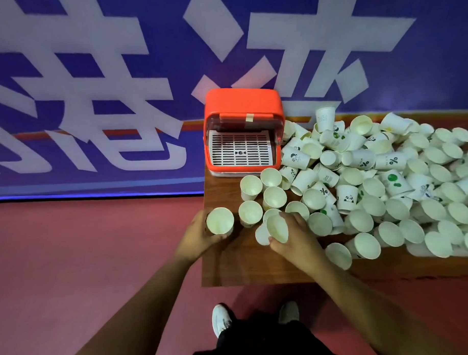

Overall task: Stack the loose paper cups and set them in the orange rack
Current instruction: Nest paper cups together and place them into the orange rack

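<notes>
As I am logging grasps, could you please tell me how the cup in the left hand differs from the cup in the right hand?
The left hand's cup stands upright, mouth up; the right hand's cup is tilted, mouth turned leftward. The left hand wraps its cup from the side; the right hand pinches its cup between fingers above and thumb below. Both are empty white paper cups.

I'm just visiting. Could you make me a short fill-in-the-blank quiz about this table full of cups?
1. The rack is coloured ____.
2. Its white grid tray holds ____ cups.
3. The pile of loose cups lies to the ____ of the rack.
4. The left hand and the right hand each grip a paper ____.
Missing words: orange; no; right; cup.
</notes>
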